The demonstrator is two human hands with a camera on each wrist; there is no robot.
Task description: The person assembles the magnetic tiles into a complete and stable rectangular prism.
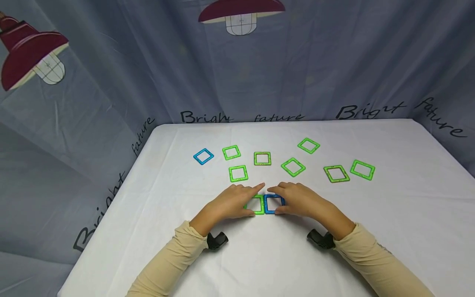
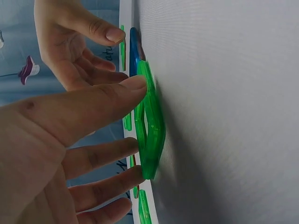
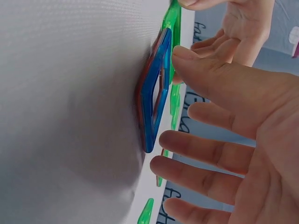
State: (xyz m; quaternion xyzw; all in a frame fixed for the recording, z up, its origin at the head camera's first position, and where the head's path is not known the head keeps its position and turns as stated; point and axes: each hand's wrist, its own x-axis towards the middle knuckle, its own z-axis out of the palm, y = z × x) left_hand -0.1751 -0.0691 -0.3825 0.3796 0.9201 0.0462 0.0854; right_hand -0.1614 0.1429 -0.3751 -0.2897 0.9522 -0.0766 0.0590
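Observation:
A green square magnetic tile lies flat on the table, side by side with a blue magnetic tile. The left hand holds the green tile at its outer side, thumb on the near edge and fingertips at the outer corner. Its index finger stretches past the far edge. The right hand hovers around the blue tile, thumb by the near edge, other fingers spread and loosely bent. A reddish layer shows beneath the blue tile in the right wrist view.
Beyond the hands lie several loose tiles: a blue one at the far left, green ones such as this tile, and green-and-red ones toward the right. A white cloth covers the table. A grey printed curtain hangs behind.

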